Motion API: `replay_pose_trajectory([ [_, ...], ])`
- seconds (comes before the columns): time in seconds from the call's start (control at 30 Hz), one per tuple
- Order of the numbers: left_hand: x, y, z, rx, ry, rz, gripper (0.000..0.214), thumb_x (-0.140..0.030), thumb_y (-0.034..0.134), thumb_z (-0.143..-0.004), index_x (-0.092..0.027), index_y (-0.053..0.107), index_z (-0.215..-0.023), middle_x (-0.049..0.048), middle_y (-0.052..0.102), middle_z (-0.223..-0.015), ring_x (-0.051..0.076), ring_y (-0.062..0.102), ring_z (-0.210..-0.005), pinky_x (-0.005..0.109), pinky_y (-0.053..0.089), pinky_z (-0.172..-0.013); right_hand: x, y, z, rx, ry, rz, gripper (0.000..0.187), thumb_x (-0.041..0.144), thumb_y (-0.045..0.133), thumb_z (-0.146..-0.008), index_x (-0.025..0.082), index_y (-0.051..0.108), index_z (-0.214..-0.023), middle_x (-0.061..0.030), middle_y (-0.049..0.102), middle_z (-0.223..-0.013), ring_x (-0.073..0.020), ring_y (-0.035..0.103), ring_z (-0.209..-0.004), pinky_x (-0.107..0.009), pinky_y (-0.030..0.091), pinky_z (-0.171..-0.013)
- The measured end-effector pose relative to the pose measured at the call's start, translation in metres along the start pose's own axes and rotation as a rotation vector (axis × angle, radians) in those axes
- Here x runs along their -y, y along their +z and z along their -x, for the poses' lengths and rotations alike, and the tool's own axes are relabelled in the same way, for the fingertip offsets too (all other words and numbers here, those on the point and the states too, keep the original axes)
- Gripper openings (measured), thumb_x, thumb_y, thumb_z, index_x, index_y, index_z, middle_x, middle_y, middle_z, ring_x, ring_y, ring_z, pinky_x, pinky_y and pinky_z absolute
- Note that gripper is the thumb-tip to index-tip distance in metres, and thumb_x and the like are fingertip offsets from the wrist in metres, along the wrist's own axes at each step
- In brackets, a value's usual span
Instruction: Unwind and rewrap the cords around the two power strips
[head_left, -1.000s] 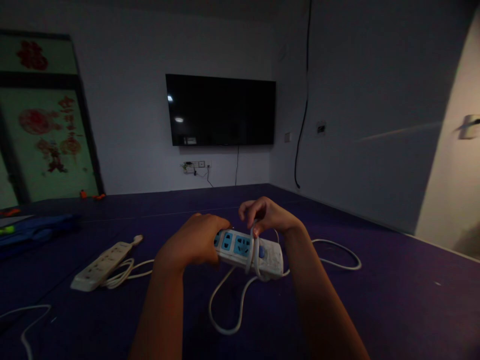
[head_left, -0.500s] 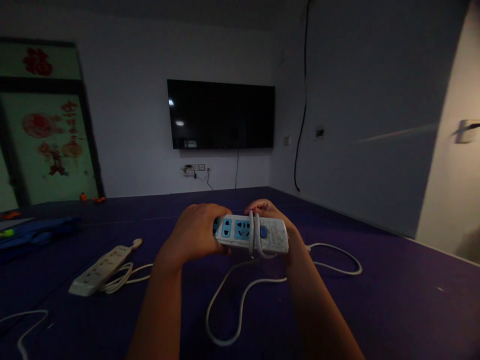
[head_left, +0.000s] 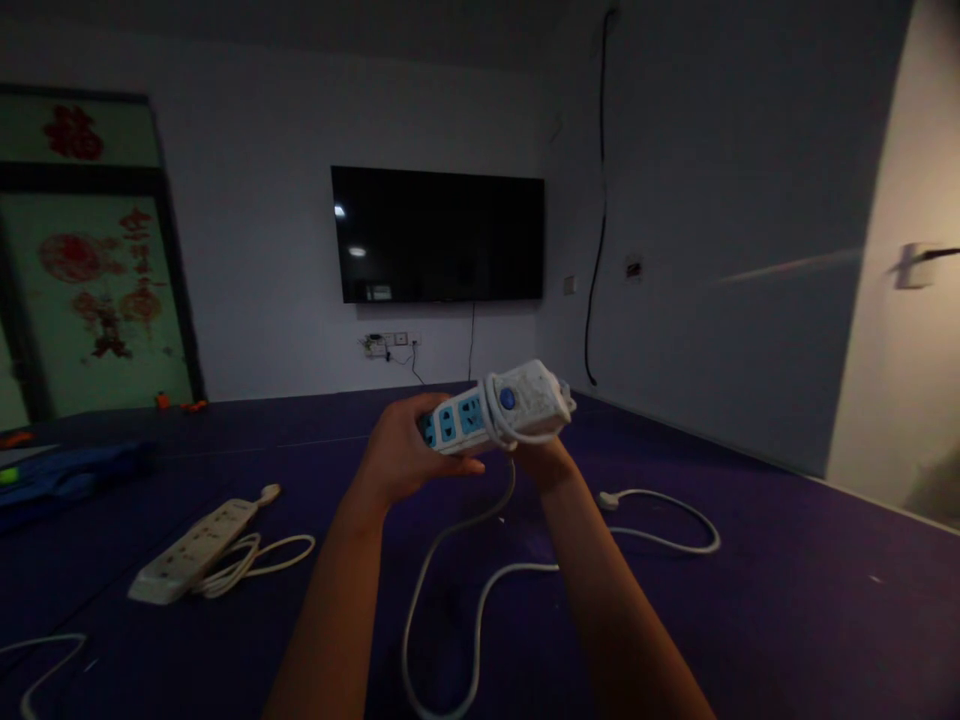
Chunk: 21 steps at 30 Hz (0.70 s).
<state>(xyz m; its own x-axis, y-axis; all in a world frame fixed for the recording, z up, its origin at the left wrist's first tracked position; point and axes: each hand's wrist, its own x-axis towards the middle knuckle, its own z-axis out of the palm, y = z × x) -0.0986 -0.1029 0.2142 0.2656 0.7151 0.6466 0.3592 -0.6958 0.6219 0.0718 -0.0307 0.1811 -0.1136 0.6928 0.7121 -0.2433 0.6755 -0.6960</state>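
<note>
White power strip (head_left: 534, 390) held above purple surface (head_left: 750, 640) | left hand (head_left: 401, 448) clamped on its left end | right hand (head_left: 544, 456) mostly hidden behind, grip cannot be told | cord (head_left: 525, 567) loop meets bottom edge

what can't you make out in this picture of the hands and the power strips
All in the head view:
Right hand: fingers hidden behind the held power strip.
Held power strip's left end: covered by the left hand.
White cord: a stretch hidden by the right forearm.
Lower-left cord: cut off by the picture's edge.
Wall sockets under the TV: too small to tell what is plugged in.
</note>
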Motion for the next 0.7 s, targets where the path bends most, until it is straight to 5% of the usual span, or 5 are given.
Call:
replay_pose_trajectory([
  [0.07,0.003,0.001,-0.002,-0.075,-0.053,0.135,0.055,-0.027,0.084,-0.042,-0.016,0.066,-0.092,0.0023,0.069,-0.084,0.018,0.063,-0.077,0.028,0.048,-0.068,0.0,0.009,-0.003,0.012,0.032,-0.114,0.029,0.044,0.069,-0.061,0.022,0.053,-0.07,0.0034,0.046,-0.056,-0.0103,0.042,-0.049,-0.023,0.035,-0.045],
  [0.17,0.013,-0.001,-0.005,-0.225,-0.109,0.045,0.052,-0.031,0.084,-0.042,-0.017,0.067,-0.09,0.0025,0.07,-0.081,0.019,0.063,-0.073,0.029,0.049,-0.066,0.004,0.017,-0.007,0.082,0.103,-0.115,0.038,0.048,0.071,-0.06,0.019,0.047,-0.059,0.0077,0.037,-0.046,-0.0042,0.026,-0.038,-0.019,0.02,-0.037],
  [0.3,0.029,-0.008,-0.007,-0.444,-0.148,-0.193,0.052,-0.039,0.081,-0.046,-0.019,0.066,-0.092,0.0027,0.07,-0.081,0.019,0.063,-0.071,0.03,0.048,-0.063,0.008,0.022,-0.008,0.202,0.171,0.054,0.032,0.045,0.063,-0.072,0.014,0.058,-0.075,0.0063,0.047,-0.049,-0.0028,0.03,-0.037,-0.018,0.018,-0.037],
  [0.53,0.031,-0.018,-0.003,-0.649,-0.321,-0.503,0.047,-0.048,0.074,-0.056,-0.023,0.064,-0.095,0.0052,0.07,-0.088,0.024,0.064,-0.078,0.032,0.045,-0.062,0.012,0.038,-0.001,0.262,0.422,0.096,0.021,0.015,0.052,-0.08,0.01,0.061,-0.098,0.0067,0.051,-0.048,-0.0033,0.039,-0.036,-0.016,0.025,-0.037],
  [0.7,0.033,-0.02,0.001,-0.731,-0.381,-0.668,0.047,-0.049,0.068,-0.064,-0.023,0.062,-0.102,0.0089,0.069,-0.097,0.028,0.063,-0.087,0.036,0.044,-0.067,0.015,0.048,0.001,0.206,0.531,0.107,0.014,0.011,0.049,-0.083,0.011,0.063,-0.086,0.0054,0.053,-0.046,-0.0034,0.04,-0.035,-0.015,0.026,-0.035],
])
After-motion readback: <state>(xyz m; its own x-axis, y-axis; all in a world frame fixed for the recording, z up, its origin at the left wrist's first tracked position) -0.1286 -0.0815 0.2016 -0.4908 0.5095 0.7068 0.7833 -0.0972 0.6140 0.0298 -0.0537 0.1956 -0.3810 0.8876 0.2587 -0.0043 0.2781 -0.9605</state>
